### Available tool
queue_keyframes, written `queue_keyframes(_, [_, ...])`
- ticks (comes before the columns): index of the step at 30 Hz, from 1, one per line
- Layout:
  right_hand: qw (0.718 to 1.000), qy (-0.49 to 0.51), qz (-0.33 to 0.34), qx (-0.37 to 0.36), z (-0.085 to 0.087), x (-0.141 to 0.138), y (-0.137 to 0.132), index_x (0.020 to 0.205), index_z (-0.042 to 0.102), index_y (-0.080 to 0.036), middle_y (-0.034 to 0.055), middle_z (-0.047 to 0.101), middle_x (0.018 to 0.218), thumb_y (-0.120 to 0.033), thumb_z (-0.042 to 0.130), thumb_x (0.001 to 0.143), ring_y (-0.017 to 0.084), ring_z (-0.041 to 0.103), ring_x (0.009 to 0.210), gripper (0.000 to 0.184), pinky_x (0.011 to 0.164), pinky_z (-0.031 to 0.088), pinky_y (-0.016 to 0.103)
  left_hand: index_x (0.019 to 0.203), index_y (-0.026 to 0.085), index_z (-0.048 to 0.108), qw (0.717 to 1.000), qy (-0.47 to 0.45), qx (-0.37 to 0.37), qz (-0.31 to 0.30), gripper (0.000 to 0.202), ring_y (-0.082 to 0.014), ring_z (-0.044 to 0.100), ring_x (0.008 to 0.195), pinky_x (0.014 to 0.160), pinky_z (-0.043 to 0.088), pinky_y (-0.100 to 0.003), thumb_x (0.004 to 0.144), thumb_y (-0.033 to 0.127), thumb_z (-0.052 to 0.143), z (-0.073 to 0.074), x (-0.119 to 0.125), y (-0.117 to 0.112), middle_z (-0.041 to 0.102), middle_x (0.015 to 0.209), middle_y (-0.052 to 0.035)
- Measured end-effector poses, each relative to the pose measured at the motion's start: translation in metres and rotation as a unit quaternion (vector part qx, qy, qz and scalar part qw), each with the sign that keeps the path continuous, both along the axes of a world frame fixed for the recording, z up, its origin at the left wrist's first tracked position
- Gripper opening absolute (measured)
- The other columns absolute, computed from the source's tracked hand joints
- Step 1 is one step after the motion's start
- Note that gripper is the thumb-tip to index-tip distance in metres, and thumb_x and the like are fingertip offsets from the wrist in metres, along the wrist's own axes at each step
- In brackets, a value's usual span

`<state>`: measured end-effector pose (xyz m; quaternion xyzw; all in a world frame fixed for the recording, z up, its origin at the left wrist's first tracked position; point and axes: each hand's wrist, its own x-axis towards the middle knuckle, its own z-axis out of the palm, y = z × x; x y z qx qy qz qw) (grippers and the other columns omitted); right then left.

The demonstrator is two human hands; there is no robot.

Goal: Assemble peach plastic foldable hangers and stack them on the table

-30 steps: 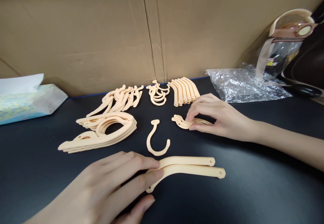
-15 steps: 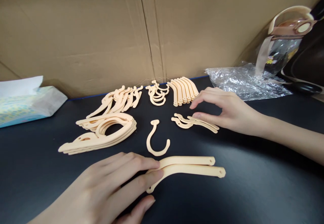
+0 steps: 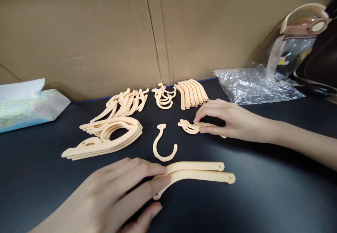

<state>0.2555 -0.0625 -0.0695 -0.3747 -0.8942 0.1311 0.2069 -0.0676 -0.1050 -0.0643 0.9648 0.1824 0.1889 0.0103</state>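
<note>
Left hand: flat, fingers released, resting atop curved bars.
Right hand: arched, fingers pinching small curved pieces.
Hidden: bars' near ends and pieces' far ends, under fingers.

**Free room vs. blocks**

Bare black tabletop lwr right & mid-left edge: open. Ctr packed: hanger stack left-ctr, lone hook, two long arms under it. Right hand on thin curved pieces + forearm bar right-ctr. Top shut by cardboard wall; tissue pack upr left, plastic bag & bottle upr right.
</note>
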Motion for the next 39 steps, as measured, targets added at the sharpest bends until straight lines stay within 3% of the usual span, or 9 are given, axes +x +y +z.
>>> queue_keyframes(9, [0.994, 0.067, 0.001, -0.087, 0.0012, -0.0009, 0.0032, 0.101, 0.066, -0.021, 0.0024, 0.071, 0.101, -0.036, 0.063, 0.095, 0.018, 0.066, 0.094, 0.017, 0.085, 0.048, 0.031, 0.124, 0.021, 0.064, 1.000, -0.002, 0.006, -0.007, 0.029, -0.0132, 0.068, 0.102, 0.098, 0.051, -0.018, 0.097, 0.022, 0.054, -0.0033, -0.0029, -0.0001, 0.073, 0.111, -0.0007])
queue_keyframes(13, [0.992, 0.083, -0.003, -0.099, 0.0009, -0.0009, 0.0036, 0.099, 0.067, -0.020, 0.0024, 0.071, 0.100, -0.036, 0.065, 0.093, 0.017, 0.066, 0.093, 0.017, 0.085, 0.049, 0.031, 0.125, 0.024, 0.064, 1.000, -0.009, 0.005, 0.025, 0.028, -0.0129, 0.067, 0.104, 0.104, 0.049, -0.021, 0.099, 0.026, 0.051, -0.0049, -0.0033, -0.0027, 0.073, 0.113, 0.0009])
queue_keyframes(23, [0.973, 0.130, -0.055, -0.182, -0.0025, -0.0015, 0.0052, 0.097, 0.070, -0.021, 0.0026, 0.071, 0.096, -0.040, 0.073, 0.085, 0.018, 0.062, 0.087, 0.023, 0.080, 0.050, 0.033, 0.124, 0.023, 0.065, 1.000, -0.003, 0.011, 0.004, 0.028, -0.0136, 0.068, 0.100, 0.098, 0.052, -0.020, 0.098, 0.024, 0.053, -0.0034, -0.0025, -0.0006, 0.073, 0.112, -0.0004])
queue_keyframes(39, [0.968, 0.145, -0.045, -0.200, -0.0050, 0.0010, 0.0072, 0.098, 0.071, -0.020, 0.0008, 0.071, 0.097, -0.039, 0.075, 0.084, 0.016, 0.060, 0.088, 0.024, 0.081, 0.046, 0.031, 0.126, 0.022, 0.063, 1.000, 0.004, 0.022, 0.004, 0.029, -0.0118, 0.064, 0.107, 0.105, 0.046, -0.018, 0.099, 0.024, 0.053, -0.0046, -0.0037, -0.0020, 0.072, 0.114, 0.0017])
